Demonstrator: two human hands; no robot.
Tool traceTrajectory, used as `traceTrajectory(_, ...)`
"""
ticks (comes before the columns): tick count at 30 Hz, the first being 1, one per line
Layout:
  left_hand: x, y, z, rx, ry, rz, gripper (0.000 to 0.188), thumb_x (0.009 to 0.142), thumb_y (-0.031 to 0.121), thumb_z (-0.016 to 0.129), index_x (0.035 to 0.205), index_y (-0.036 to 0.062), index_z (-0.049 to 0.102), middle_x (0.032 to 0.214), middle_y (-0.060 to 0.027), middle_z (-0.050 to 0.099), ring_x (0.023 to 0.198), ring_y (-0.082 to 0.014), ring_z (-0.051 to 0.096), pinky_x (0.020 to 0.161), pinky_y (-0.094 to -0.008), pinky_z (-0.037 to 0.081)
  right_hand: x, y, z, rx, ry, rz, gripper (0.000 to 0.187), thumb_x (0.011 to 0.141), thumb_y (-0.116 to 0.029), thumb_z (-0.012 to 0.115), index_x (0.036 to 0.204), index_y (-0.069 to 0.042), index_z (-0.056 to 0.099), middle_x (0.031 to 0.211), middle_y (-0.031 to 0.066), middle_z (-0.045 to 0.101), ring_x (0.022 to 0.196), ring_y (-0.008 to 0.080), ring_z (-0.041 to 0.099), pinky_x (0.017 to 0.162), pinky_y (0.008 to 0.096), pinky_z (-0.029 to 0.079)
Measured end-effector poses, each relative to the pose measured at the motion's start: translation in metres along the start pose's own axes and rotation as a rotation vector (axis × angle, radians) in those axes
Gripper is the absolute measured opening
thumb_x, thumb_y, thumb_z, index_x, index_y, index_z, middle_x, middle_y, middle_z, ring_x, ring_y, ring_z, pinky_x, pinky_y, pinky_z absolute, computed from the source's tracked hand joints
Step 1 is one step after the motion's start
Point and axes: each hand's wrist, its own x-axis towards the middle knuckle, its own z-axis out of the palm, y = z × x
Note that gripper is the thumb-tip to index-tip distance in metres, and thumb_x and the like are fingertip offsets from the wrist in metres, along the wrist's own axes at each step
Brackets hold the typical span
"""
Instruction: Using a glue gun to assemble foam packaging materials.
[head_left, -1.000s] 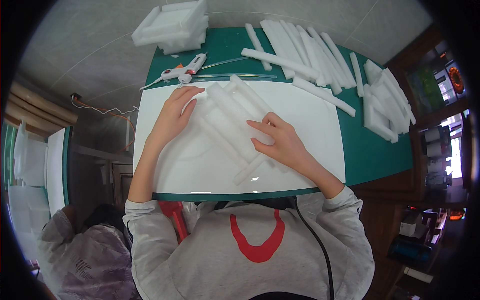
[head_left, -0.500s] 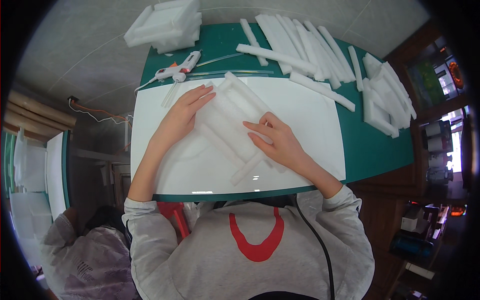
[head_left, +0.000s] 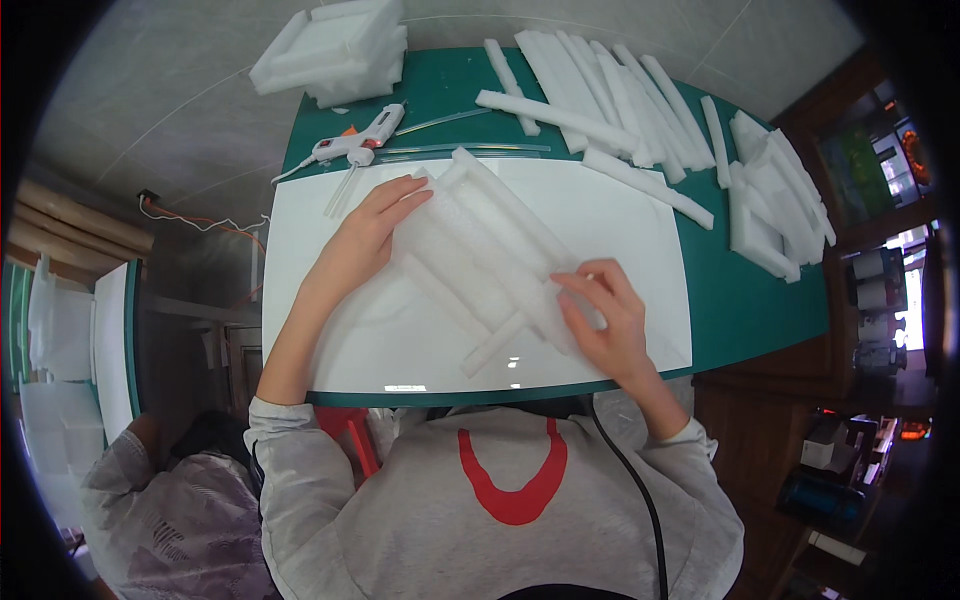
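A shallow white foam tray (head_left: 465, 235) with raised strip sides lies slantwise on the white board (head_left: 640, 330) in front of me. At its far left corner my left hand (head_left: 375, 225) holds the foam, fingers reaching over the edge and the thumb side partly hidden. A short foam strip (head_left: 495, 345) crosses the tray's near end. By the tray's right-hand end is my right hand (head_left: 605, 315), its fingers curved and apart, with the index fingertip and thumb at the foam. I see nothing held in it.
A white glue gun (head_left: 375, 130) and clear glue sticks (head_left: 460, 152) lie beyond the board on the green table (head_left: 760, 320). Loose foam strips (head_left: 600, 95) are spread at the back. Stacked foam trays (head_left: 335, 45) stand back left, more foam pieces (head_left: 775, 200) at right. Another person's sleeve (head_left: 120, 470) shows lower left.
My right hand has moved right and toward me, from over the inside of the tray to its right-hand end. My left hand stays at the far left corner.
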Motion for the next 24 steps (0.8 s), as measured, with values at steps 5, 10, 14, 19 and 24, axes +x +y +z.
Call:
traceTrajectory(5,0.005,-0.002,0.001,-0.067,-0.013,0.000,0.054,0.067,-0.018,0.041,0.113,0.0067,0.054,0.124,-0.0093,0.048,0.114,-0.0280,0.045,0.098,-0.0335,0.036,-0.024,-0.013,0.005,-0.040,-0.168,0.104,0.046,0.067,-0.008,0.071,0.110,-0.010,0.059,0.096,0.0114,0.049,0.073,0.0214,0.049,0.061,0.0290,0.042)
traceTrajectory(10,0.009,-0.002,0.002,-0.084,0.000,0.011,0.051,0.068,-0.018,0.041,0.110,0.0067,0.057,0.120,-0.0091,0.051,0.112,-0.0273,0.047,0.095,-0.0331,0.038,-0.035,-0.007,0.015,-0.168,-0.083,0.021,0.051,0.064,-0.009,0.072,0.113,-0.011,0.058,0.099,0.0135,0.048,0.076,0.0251,0.048,0.063,0.0317,0.043)
traceTrajectory(14,0.009,-0.001,-0.003,-0.118,-0.006,0.007,0.050,0.069,-0.018,0.039,0.108,0.0063,0.058,0.118,-0.0097,0.053,0.109,-0.0268,0.049,0.093,-0.0322,0.039,-0.039,-0.012,0.017,-0.208,-0.074,0.026,0.048,0.067,-0.006,0.069,0.113,-0.010,0.058,0.099,0.0143,0.048,0.078,0.0263,0.049,0.064,0.0332,0.043)
traceTrajectory(19,0.013,-0.003,-0.001,-0.209,0.012,-0.044,0.049,0.071,-0.017,0.038,0.108,0.0064,0.058,0.118,-0.0105,0.053,0.107,-0.0268,0.051,0.092,-0.0310,0.039,-0.041,-0.011,0.021,-0.226,-0.029,0.043,0.044,0.069,-0.001,0.063,0.112,-0.010,0.058,0.098,0.0151,0.049,0.081,0.0280,0.051,0.067,0.0350,0.044)
traceTrajectory(24,0.014,-0.006,0.003,-0.159,0.044,0.010,0.048,0.071,-0.017,0.040,0.111,0.0058,0.055,0.113,-0.0108,0.052,0.103,-0.0274,0.051,0.089,-0.0318,0.040,-0.042,-0.011,0.024,-0.208,-0.013,0.063,0.045,0.066,0.001,0.063,0.110,-0.010,0.059,0.097,0.0154,0.049,0.082,0.0278,0.052,0.066,0.0344,0.045)
